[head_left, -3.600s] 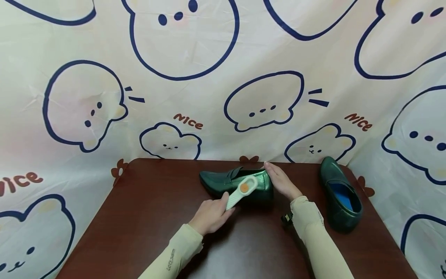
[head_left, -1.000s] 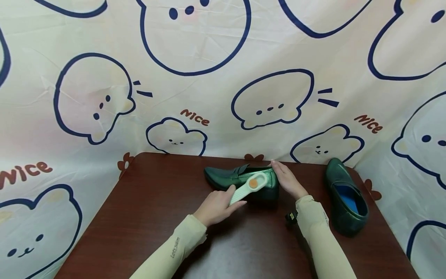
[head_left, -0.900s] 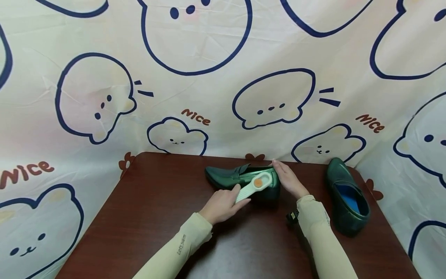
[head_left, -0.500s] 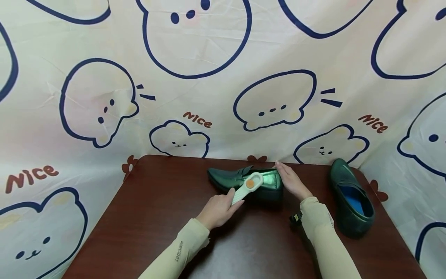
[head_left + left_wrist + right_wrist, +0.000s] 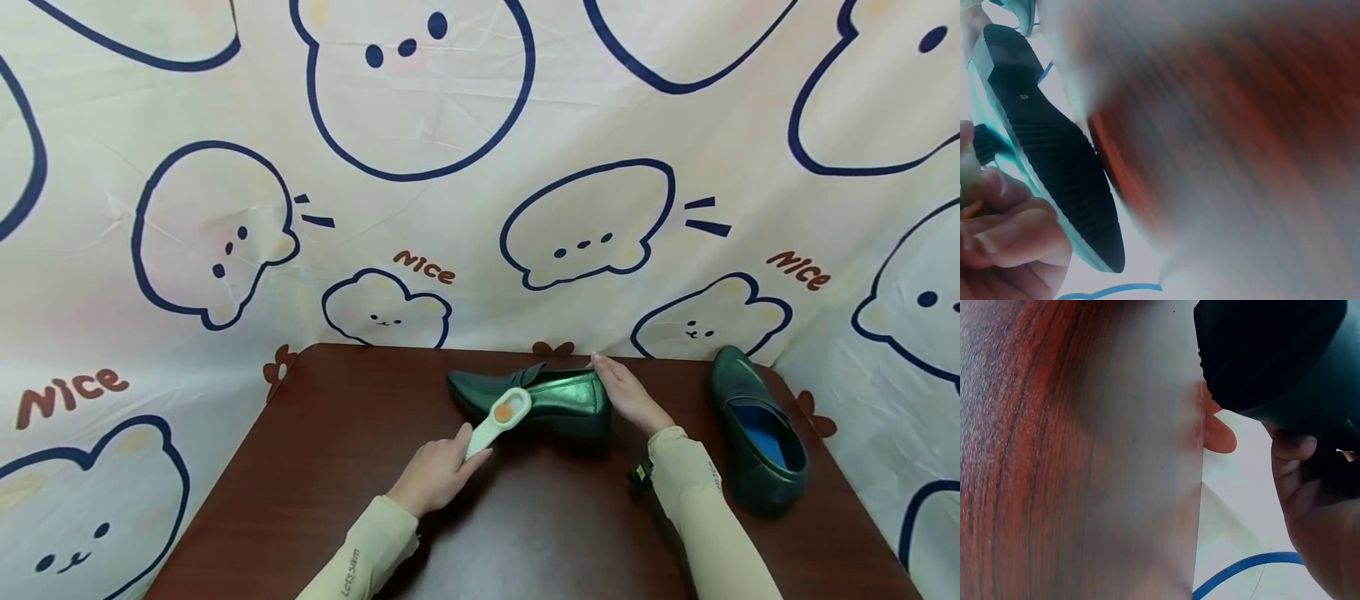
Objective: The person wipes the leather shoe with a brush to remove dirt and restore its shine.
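Observation:
A dark green loafer [image 5: 573,398] is at the back of the table, toe to the left, its shiny side facing me. My right hand [image 5: 632,397] holds it by the heel. In the right wrist view, fingers curl at the heel end of the shoe [image 5: 1272,356]. My left hand [image 5: 435,473] grips a pale brush [image 5: 486,435] with an orange dot; its head overlaps the shoe's side near the middle. Dark bristles [image 5: 985,142] show against the shoe in the left wrist view, where the ridged black sole [image 5: 1054,147] faces the camera.
A second green loafer [image 5: 761,450] with a blue insole stands at the table's right, toe toward the back. The brown table [image 5: 322,467] meets a white cartoon-print cloth [image 5: 465,217] behind and at the sides. A small dark device [image 5: 640,475] is at my right wrist.
The brush in my left hand has moved left along the loafer's side, away from the heel and toward the toe. My right hand keeps its hold on the heel.

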`<act>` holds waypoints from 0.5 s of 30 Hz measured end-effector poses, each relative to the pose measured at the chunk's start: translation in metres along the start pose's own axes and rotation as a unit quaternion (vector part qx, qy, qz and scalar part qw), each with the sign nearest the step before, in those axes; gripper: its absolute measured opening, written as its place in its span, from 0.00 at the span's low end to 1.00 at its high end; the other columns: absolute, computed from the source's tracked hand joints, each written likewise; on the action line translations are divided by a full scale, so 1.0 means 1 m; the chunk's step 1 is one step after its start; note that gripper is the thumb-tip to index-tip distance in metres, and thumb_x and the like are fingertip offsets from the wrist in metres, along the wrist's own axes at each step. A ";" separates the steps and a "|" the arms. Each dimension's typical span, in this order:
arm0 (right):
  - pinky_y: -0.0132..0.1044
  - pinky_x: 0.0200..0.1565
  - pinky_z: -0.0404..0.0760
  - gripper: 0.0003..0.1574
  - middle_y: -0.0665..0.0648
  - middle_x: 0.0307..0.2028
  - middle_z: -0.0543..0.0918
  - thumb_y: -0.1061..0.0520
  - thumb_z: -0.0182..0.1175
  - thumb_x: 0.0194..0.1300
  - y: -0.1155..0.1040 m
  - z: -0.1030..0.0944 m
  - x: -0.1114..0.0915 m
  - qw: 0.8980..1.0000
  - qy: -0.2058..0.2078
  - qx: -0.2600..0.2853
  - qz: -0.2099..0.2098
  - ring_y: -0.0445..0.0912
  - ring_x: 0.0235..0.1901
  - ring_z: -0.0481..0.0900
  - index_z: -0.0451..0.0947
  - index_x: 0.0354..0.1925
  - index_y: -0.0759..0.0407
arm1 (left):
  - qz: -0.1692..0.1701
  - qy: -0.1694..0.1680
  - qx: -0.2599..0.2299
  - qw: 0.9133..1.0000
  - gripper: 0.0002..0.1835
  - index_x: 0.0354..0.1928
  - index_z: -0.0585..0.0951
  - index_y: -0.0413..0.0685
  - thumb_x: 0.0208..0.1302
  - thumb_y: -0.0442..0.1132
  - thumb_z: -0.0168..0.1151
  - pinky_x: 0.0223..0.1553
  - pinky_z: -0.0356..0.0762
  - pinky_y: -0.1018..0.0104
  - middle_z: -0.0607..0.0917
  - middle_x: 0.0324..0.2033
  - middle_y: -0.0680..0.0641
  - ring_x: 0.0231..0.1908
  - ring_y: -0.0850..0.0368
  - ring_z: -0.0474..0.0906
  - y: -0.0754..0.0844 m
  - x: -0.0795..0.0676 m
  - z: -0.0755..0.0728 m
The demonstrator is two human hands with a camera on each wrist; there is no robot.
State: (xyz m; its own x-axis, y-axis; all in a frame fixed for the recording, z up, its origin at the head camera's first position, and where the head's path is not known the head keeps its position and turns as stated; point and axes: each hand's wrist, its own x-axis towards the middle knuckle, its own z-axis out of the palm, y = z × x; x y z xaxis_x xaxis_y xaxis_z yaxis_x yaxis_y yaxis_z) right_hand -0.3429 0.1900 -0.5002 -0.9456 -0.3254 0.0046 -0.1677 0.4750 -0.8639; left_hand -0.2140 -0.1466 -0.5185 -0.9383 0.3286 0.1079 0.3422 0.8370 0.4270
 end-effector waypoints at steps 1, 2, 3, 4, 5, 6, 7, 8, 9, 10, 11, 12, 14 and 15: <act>0.60 0.66 0.53 0.48 0.65 0.69 0.61 0.27 0.31 0.70 0.001 0.000 0.000 1.000 -0.001 0.001 0.002 0.58 0.70 0.55 0.65 0.63 0.65 | -0.003 0.000 0.004 1.000 0.28 0.40 0.66 0.52 0.68 0.70 0.36 0.19 0.63 0.67 0.67 0.16 0.53 0.16 0.61 0.64 -0.002 -0.001 -0.001; 0.60 0.66 0.53 0.49 0.65 0.69 0.60 0.27 0.31 0.70 0.001 0.000 0.000 1.000 -0.003 0.001 0.003 0.58 0.70 0.54 0.65 0.64 0.65 | -0.006 -0.001 0.008 1.000 0.28 0.40 0.66 0.52 0.68 0.70 0.36 0.19 0.63 0.67 0.67 0.16 0.53 0.15 0.61 0.64 -0.003 -0.003 -0.002; 0.60 0.66 0.52 0.49 0.65 0.69 0.60 0.27 0.31 0.70 0.002 0.000 0.000 1.000 -0.004 0.001 0.004 0.58 0.70 0.54 0.64 0.64 0.65 | -0.010 -0.001 0.011 1.000 0.28 0.41 0.67 0.51 0.68 0.70 0.36 0.19 0.63 0.66 0.67 0.16 0.53 0.16 0.60 0.64 -0.005 -0.004 -0.003; 0.59 0.66 0.52 0.49 0.65 0.69 0.60 0.27 0.31 0.70 0.003 0.001 0.000 1.000 -0.003 0.004 0.008 0.58 0.70 0.54 0.64 0.64 0.65 | -0.014 -0.002 0.013 1.000 0.29 0.42 0.67 0.51 0.68 0.70 0.36 0.20 0.63 0.66 0.68 0.17 0.53 0.16 0.60 0.65 -0.007 -0.005 -0.004; 0.60 0.66 0.52 0.50 0.65 0.69 0.60 0.27 0.31 0.70 0.003 0.001 0.000 1.000 -0.003 0.004 0.008 0.58 0.70 0.54 0.64 0.64 0.65 | -0.017 -0.002 0.015 1.000 0.30 0.44 0.68 0.50 0.68 0.70 0.36 0.20 0.63 0.66 0.68 0.17 0.53 0.16 0.60 0.65 -0.009 -0.006 -0.005; 0.60 0.67 0.51 0.50 0.65 0.69 0.60 0.27 0.31 0.70 0.004 0.000 0.000 1.000 -0.003 0.005 0.008 0.58 0.70 0.54 0.63 0.65 0.66 | -0.020 -0.002 0.017 1.000 0.31 0.46 0.68 0.49 0.68 0.70 0.36 0.21 0.63 0.66 0.68 0.17 0.53 0.16 0.60 0.65 -0.012 -0.007 -0.006; 0.60 0.67 0.51 0.49 0.65 0.69 0.60 0.27 0.31 0.70 0.004 0.000 -0.001 1.000 -0.004 0.007 0.007 0.58 0.70 0.54 0.63 0.65 0.66 | -0.024 -0.002 0.017 1.000 0.31 0.46 0.69 0.48 0.68 0.70 0.36 0.21 0.63 0.66 0.68 0.17 0.53 0.16 0.60 0.65 -0.014 -0.008 -0.006; 0.60 0.67 0.51 0.49 0.65 0.69 0.60 0.28 0.31 0.71 0.004 0.000 -0.001 1.000 -0.004 0.008 0.006 0.58 0.70 0.54 0.63 0.65 0.66 | -0.029 -0.002 0.017 0.999 0.31 0.46 0.68 0.48 0.68 0.69 0.36 0.21 0.63 0.66 0.68 0.17 0.53 0.17 0.60 0.64 -0.017 -0.010 -0.006; 0.60 0.67 0.51 0.48 0.65 0.70 0.60 0.28 0.31 0.71 0.004 0.000 -0.001 1.000 -0.004 0.009 0.006 0.58 0.70 0.54 0.63 0.65 0.66 | -0.032 0.002 0.017 0.999 0.31 0.46 0.68 0.49 0.68 0.69 0.36 0.21 0.63 0.66 0.67 0.17 0.53 0.16 0.60 0.64 -0.019 -0.011 -0.007; 0.60 0.67 0.51 0.48 0.65 0.70 0.60 0.28 0.31 0.71 0.004 0.000 -0.001 1.000 -0.004 0.010 0.006 0.58 0.71 0.53 0.63 0.65 0.65 | -0.035 0.009 0.018 0.999 0.30 0.45 0.68 0.49 0.68 0.69 0.37 0.21 0.62 0.66 0.67 0.16 0.53 0.16 0.60 0.64 -0.021 -0.012 -0.007; 0.60 0.67 0.51 0.48 0.64 0.70 0.59 0.28 0.31 0.71 0.004 0.000 0.000 1.000 -0.006 0.009 0.005 0.58 0.71 0.53 0.63 0.66 0.65 | -0.036 0.016 0.019 0.999 0.29 0.43 0.68 0.50 0.68 0.69 0.37 0.20 0.62 0.66 0.66 0.16 0.54 0.16 0.60 0.63 -0.022 -0.013 -0.008; 0.60 0.67 0.51 0.48 0.64 0.70 0.59 0.28 0.31 0.71 0.003 0.000 0.000 1.000 -0.006 0.009 0.006 0.58 0.71 0.53 0.62 0.66 0.65 | -0.036 0.027 0.019 0.999 0.28 0.41 0.67 0.50 0.68 0.69 0.38 0.20 0.61 0.67 0.65 0.15 0.54 0.15 0.60 0.62 -0.023 -0.014 -0.009; 0.59 0.67 0.52 0.49 0.63 0.70 0.59 0.27 0.32 0.70 0.001 0.000 0.000 1.000 -0.006 0.010 0.010 0.58 0.71 0.52 0.61 0.67 0.64 | -0.032 0.049 0.021 0.998 0.26 0.38 0.66 0.52 0.68 0.68 0.40 0.18 0.59 0.67 0.63 0.14 0.55 0.14 0.61 0.60 -0.023 -0.015 -0.011; 0.59 0.67 0.52 0.50 0.63 0.70 0.59 0.26 0.32 0.69 0.000 0.000 0.000 1.000 -0.007 0.010 0.012 0.58 0.71 0.52 0.60 0.68 0.64 | -0.026 0.060 0.021 0.998 0.25 0.37 0.66 0.53 0.68 0.67 0.41 0.18 0.59 0.68 0.62 0.14 0.56 0.13 0.61 0.60 -0.022 -0.014 -0.013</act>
State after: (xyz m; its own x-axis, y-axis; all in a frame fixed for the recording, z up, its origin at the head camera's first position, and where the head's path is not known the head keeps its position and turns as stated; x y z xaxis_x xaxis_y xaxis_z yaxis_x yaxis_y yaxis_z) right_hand -0.3428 0.1901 -0.5000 -0.9454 -0.3251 -0.0228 -0.1393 0.4665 -0.8735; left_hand -0.2088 -0.1749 -0.5181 -0.9534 0.2312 0.1936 0.2917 0.8699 0.3978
